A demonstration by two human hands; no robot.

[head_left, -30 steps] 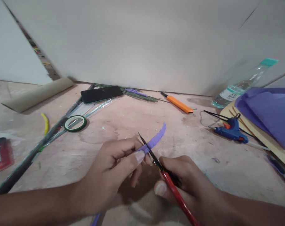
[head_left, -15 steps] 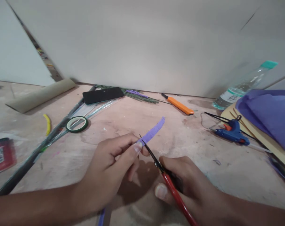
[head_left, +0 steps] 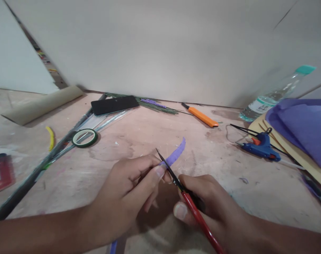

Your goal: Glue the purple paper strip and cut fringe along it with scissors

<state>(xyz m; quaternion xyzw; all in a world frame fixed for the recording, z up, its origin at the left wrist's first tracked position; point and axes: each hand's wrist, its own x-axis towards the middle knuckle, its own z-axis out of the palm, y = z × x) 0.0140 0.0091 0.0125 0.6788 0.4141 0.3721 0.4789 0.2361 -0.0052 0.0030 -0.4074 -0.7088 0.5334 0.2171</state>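
Between the thumb and fingers of my left hand [head_left: 135, 187] is the lower end of a narrow purple strip [head_left: 176, 152], which points up and right with a curved tip. My right hand [head_left: 210, 201] is wrapped round red-handled scissors [head_left: 198, 217]. Their dark blades cross the strip just beyond my left thumb and look nearly closed. Whether the strip is cut through cannot be made out.
Behind the hands lie a black phone [head_left: 115, 105], green stems [head_left: 160, 108] and an orange cutter [head_left: 204, 117]. Green tape [head_left: 84, 144] is at left. A blue glue gun [head_left: 261, 148], bottle [head_left: 265, 104] and purple sheets [head_left: 305, 130] are at right.
The scissor blades have come further across the strip and closed more. My left hand has shifted slightly right, and the strip's tip sits a little lower and more curved.
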